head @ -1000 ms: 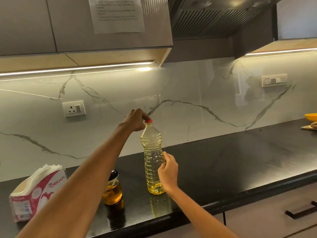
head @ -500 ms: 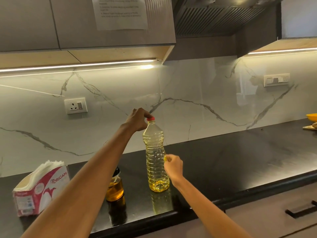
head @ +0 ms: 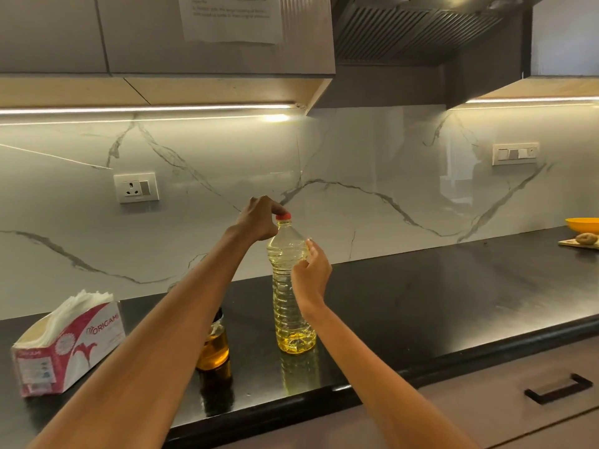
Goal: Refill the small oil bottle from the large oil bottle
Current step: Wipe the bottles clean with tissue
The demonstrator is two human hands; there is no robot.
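The large clear oil bottle [head: 290, 306] stands upright on the black counter [head: 421, 296], full of yellow oil, with a red cap [head: 283, 216]. My left hand [head: 259, 222] pinches that cap from the left. My right hand [head: 311, 273] rests against the bottle's right shoulder, fingers curled around it. The small oil bottle [head: 214, 348], holding amber oil, stands to the left of the large one; my left forearm hides its top.
A red and white tissue pack [head: 69, 343] sits at the left of the counter. A yellow bowl [head: 583, 224] and a cutting board [head: 578, 243] are at the far right. Drawers with a black handle [head: 558, 388] lie below the counter's edge.
My right hand has slid up the large bottle from near its base to its shoulder. My left hand stays on the red cap.
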